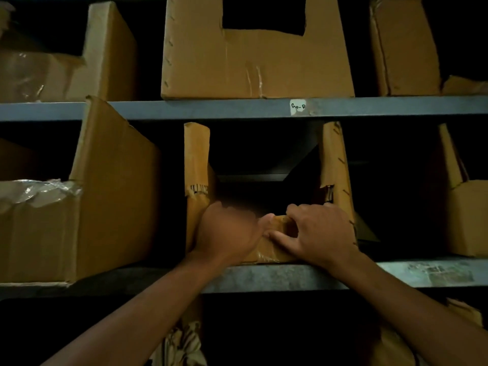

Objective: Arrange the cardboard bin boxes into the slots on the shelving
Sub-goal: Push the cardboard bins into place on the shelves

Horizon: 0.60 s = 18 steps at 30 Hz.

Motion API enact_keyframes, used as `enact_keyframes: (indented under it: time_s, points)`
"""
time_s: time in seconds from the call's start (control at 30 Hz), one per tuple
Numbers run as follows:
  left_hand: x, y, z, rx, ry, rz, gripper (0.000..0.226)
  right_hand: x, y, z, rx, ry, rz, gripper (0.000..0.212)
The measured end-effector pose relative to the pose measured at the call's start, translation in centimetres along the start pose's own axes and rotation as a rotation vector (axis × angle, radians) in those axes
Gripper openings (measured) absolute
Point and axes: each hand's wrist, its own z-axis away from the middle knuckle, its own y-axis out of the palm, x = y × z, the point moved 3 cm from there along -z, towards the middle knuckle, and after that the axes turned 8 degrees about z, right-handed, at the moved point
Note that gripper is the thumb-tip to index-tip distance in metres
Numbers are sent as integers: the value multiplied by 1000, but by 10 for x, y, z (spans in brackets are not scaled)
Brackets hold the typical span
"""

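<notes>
Cardboard bin box [334,159] on the shelf [264,277]
Left hand [227,231] and right hand [319,231] grip its front lip; push evenly, straight back.

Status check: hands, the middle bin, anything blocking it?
Left hand and right hand both grip front lip of middle bin box. Box seated on shelf. Dark gaps either side; nothing blocking in view.
</notes>
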Motion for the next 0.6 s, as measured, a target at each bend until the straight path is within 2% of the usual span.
enact_keyframes:
  time_s: [0.13, 0.33, 0.43, 0.6]
  points:
    - [-1, 3, 1, -58, 7, 22, 63, 3, 1, 1, -21, 37, -8, 50]
    - [-6, -8, 2, 122, -41, -12, 73, 5, -3, 5, -14, 57, -13, 46]
    - [-8, -9, 1, 152, -33, -5, 82, 4, -4, 4, -18, 69, -6, 47]
    - [-10, -17, 1, 180, -42, 7, 76, 5, -10, 3, -40, 63, 17, 48]
